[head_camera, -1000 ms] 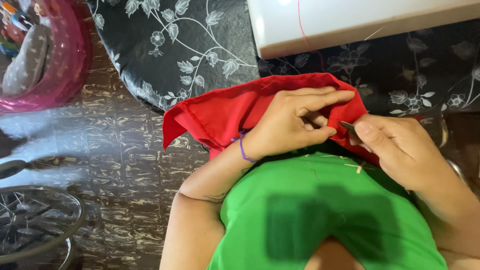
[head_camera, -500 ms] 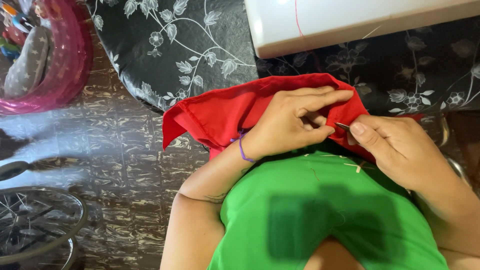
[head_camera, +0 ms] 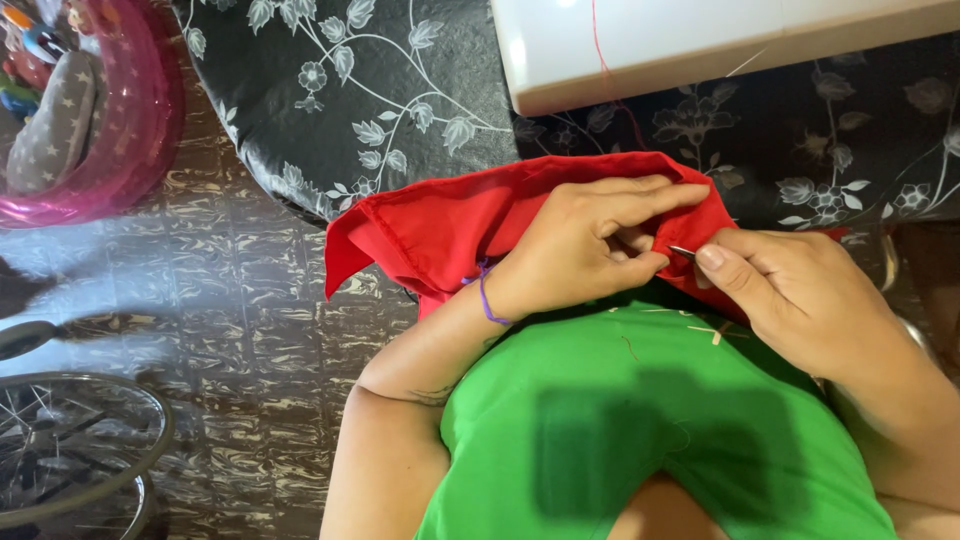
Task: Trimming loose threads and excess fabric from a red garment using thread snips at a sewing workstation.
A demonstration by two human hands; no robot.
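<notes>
The left hand [head_camera: 585, 245] is closed on a fold of red cloth [head_camera: 450, 225], fingers stretched along its upper edge and thumb pinching beneath. The right hand [head_camera: 790, 290] grips a thin metal tool [head_camera: 682, 251] (needle or small blade, too small to tell) between thumb and forefinger, its tip touching the cloth. The cloth lies over the person's lap, against the floral black bench cover [head_camera: 380, 90], below a white sewing machine [head_camera: 700, 45].

black floral-print table cover [head_camera: 380, 90] bears a white sewing machine [head_camera: 700, 45], red cloth [head_camera: 450, 225]
</notes>
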